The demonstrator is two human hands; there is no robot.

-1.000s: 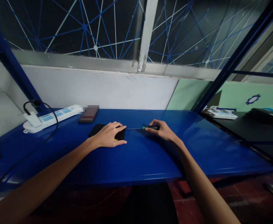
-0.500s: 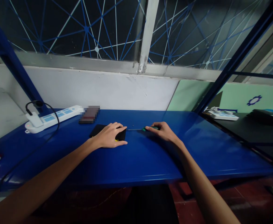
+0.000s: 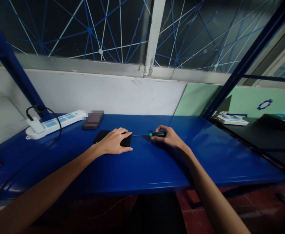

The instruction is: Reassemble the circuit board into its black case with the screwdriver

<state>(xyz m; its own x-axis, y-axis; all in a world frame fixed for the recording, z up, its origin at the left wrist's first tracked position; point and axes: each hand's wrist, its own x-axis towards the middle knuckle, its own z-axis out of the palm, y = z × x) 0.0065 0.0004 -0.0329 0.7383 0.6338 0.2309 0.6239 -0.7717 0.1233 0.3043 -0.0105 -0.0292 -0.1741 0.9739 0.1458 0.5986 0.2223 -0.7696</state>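
My left hand (image 3: 113, 141) lies over a flat black case (image 3: 126, 141), with the thumb along its near side and the fingers across its top. A small yellow patch shows beside the thumb. My right hand (image 3: 171, 136) holds a screwdriver (image 3: 155, 134) by its green and black handle. The thin shaft lies almost level and points left at the case's right side, near my left fingertips. What the tip touches is too small to make out. A tiny dark piece, perhaps a screw, (image 3: 138, 131) lies on the table just beyond the shaft.
A white power strip (image 3: 63, 122) with a plug and black cable (image 3: 35, 156) occupies the left of the blue table (image 3: 142, 172). Beside it lies a dark, pixelated flat object (image 3: 93, 119). Blue frame posts (image 3: 224, 83) rise at both sides. A dark neighbouring table (image 3: 261, 136) adjoins on the right.
My right fingers have lifted and loosened around the screwdriver handle, showing more of it. The left hand and the black case have stayed in place.
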